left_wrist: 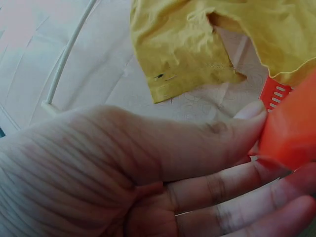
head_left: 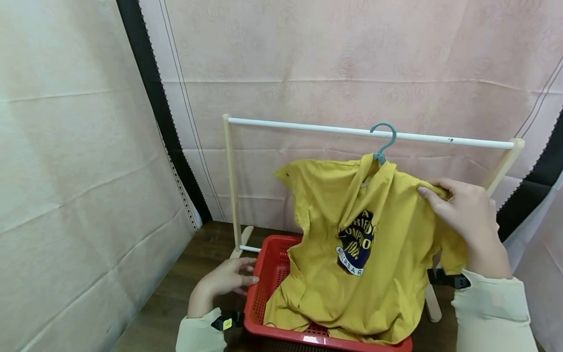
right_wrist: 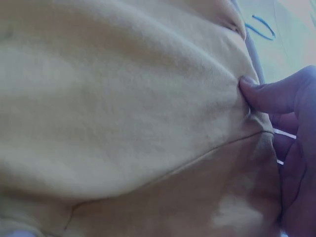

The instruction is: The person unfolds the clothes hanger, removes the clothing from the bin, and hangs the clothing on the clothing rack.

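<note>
A yellow T-shirt [head_left: 396, 220] with a dark printed badge is on a blue-green hanger [head_left: 388, 139], whose hook lies over the white rail [head_left: 286, 125]. My right hand [head_left: 468, 210] pinches the shirt at the shoulder on the right side. Close up in the right wrist view, the thumb [right_wrist: 271, 95] presses on the cloth near the sleeve seam, with the fingers partly hidden behind it. My left hand [head_left: 224, 281] holds the left rim of a red plastic basket [head_left: 252, 298], thumb and fingers on either side of it. The shirt's lower part hangs into the basket.
A rack with pale wooden posts [head_left: 232, 181] carries the rail and stands on a dark wooden table [head_left: 176, 288]. Behind it hangs a light cloth backdrop [head_left: 330, 58]. Another light cloth wall [head_left: 79, 161] closes off the left side.
</note>
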### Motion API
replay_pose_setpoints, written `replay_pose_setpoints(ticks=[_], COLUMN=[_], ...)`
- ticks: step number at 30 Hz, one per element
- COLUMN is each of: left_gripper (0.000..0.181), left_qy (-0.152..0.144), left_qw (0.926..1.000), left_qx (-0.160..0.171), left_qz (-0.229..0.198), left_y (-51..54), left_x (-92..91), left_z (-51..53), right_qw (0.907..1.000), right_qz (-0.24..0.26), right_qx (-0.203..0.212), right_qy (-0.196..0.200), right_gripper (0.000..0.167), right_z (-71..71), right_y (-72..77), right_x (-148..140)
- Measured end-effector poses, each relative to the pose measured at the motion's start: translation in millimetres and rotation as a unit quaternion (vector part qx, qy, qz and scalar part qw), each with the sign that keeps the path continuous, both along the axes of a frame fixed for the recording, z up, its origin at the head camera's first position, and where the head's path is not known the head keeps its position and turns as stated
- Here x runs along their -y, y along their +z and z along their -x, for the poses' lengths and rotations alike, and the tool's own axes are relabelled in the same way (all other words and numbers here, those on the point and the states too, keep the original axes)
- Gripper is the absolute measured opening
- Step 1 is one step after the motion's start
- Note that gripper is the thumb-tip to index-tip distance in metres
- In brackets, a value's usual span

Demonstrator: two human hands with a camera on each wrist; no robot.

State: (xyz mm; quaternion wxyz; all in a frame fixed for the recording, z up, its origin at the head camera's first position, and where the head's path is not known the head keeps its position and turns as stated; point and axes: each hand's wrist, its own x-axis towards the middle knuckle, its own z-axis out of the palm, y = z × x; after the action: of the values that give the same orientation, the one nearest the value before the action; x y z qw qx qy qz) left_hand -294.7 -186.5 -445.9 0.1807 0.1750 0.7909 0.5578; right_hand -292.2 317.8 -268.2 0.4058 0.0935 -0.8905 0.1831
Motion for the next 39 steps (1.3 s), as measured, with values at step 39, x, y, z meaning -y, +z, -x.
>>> replay_pose_setpoints(ticks=[39], left_gripper=[0.071], left_qy=[-0.003], left_qw=[0.9978], left_qx=[0.025], left_qz=[0.062], left_y=[12.7], left_x=[-6.1], left_z=[-15.0], right_qw=[0.9983], right_qz=[-0.040], right_qx=[0.038], right_qy=[-0.018], right_gripper=[0.037], right_z=[-0.7], right_y=[-6.3], right_x=[11.3])
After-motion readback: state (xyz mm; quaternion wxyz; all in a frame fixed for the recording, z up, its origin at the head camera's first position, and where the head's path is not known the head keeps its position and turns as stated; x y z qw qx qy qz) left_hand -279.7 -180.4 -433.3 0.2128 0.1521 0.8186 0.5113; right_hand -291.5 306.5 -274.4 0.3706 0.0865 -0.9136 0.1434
